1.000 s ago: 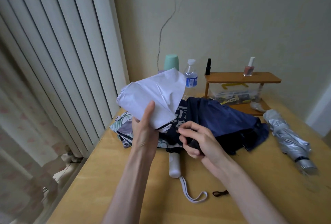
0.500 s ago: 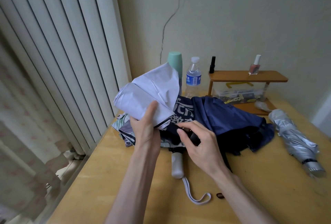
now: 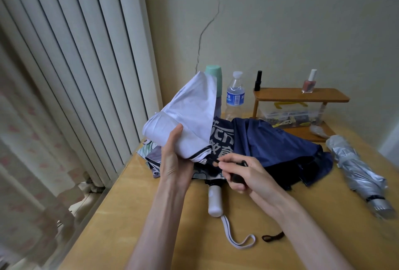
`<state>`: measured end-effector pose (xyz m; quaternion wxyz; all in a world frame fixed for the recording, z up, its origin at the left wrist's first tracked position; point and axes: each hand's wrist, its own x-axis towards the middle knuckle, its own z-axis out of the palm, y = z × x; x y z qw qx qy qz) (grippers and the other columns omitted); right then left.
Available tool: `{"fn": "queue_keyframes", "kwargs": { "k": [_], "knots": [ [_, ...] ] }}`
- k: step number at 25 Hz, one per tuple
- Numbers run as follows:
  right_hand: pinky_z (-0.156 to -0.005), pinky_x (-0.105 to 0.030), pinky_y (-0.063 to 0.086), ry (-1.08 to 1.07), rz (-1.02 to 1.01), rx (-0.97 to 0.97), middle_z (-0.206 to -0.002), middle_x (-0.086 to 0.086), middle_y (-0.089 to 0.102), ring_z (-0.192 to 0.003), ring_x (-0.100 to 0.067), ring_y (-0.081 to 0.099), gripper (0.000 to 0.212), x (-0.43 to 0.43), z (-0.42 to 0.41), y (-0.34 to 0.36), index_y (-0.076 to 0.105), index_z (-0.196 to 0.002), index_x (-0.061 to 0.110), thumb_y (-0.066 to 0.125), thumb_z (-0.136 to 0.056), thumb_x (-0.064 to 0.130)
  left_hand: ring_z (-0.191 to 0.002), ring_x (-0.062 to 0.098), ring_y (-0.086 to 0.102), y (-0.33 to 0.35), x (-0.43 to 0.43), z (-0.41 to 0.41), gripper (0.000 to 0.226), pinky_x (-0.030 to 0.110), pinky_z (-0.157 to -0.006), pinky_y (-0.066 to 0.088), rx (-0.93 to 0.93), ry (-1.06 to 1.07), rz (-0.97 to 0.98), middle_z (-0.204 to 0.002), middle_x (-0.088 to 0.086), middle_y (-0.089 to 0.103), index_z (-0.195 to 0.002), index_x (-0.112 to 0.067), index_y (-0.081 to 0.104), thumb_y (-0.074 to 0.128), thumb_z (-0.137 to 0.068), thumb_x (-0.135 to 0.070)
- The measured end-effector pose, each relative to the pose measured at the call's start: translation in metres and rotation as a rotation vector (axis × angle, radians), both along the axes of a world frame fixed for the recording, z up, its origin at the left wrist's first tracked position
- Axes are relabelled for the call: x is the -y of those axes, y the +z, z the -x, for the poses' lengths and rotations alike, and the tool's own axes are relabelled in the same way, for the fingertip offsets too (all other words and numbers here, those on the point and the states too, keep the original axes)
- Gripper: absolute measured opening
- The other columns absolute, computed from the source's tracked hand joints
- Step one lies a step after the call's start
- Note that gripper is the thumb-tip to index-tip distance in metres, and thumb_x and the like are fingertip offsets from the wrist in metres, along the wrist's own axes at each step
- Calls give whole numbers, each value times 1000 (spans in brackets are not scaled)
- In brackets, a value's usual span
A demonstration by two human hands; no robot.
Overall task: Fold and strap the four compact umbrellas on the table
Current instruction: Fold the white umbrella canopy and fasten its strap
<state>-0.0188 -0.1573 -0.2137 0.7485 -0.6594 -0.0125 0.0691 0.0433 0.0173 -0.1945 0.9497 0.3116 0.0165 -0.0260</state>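
Umbrellas, 4, on wooden surface.
Navy umbrella: slack and unfolded, white lettering on 1 panel.
Pale lilac umbrella: raised at navy umbrella's left, touching it. Left hand grips its gathered canopy, thumb up.
Right hand: at navy umbrella's near edge, fingers curled, pinching a black part that cannot be identified.
Floral umbrella: flat, partly beneath navy umbrella's left side.
Silver umbrella: rolled, right of navy umbrella, apart.
White handle with wrist loop: just in front of navy umbrella.

Glossy wooden table, seemingly varnished
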Motion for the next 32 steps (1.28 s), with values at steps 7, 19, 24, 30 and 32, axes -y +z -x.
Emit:
{"fn": "queue_keyframes", "kwargs": {
  "k": [7, 19, 24, 30, 32],
  "knots": [
    [-81, -26, 56, -451, 825, 865, -98, 9, 66, -89, -11, 67, 13, -13, -4, -27, 77, -112, 17, 74, -99, 21, -105, 30, 74, 2, 3, -6, 48, 48, -94, 61, -78, 143, 11, -129, 16, 74, -140, -6, 63, 72, -93, -12],
    [-47, -18, 30, -155, 81, 167, -65, 3, 49, -48, -13, 38, 13, -1, -1, 4, 77, -87, 8, 70, -98, 9, -132, 34, 63, -3, -2, -1, 60, 48, -110, 49, 66, -41, -12, -143, 15, 66, -150, -8, 54, 69, -99, -34],
    [-81, -19, 53, -437, 854, 869, -100, 8, 66, -87, -8, 65, 14, -8, -2, -20, 78, -109, 19, 78, -95, 21, -128, 35, 67, -7, -1, -10, 72, 49, -102, 57, 9, 69, -11, -139, 18, 68, -149, -7, 55, 82, -88, -33],
    [-74, -18, 55, -287, 459, 557, -86, 15, 74, -83, -2, 71, 17, -10, -4, -15, 81, -113, 15, 75, -97, 18, -134, 36, 61, -7, -4, -4, 65, 54, -119, 42, 73, -55, -44, -143, 21, 65, -146, -8, 57, 69, -96, -46],
    [-61, -16, 49, -168, 293, 343, -74, 7, 70, -67, -3, 63, 15, -8, -4, -9, 80, -111, 14, 74, -98, 15, -139, 42, 56, -10, -3, -5, 67, 59, -122, 38, 82, -55, -51, -145, 23, 63, -146, -7, 58, 72, -94, -46]
  ]
}}
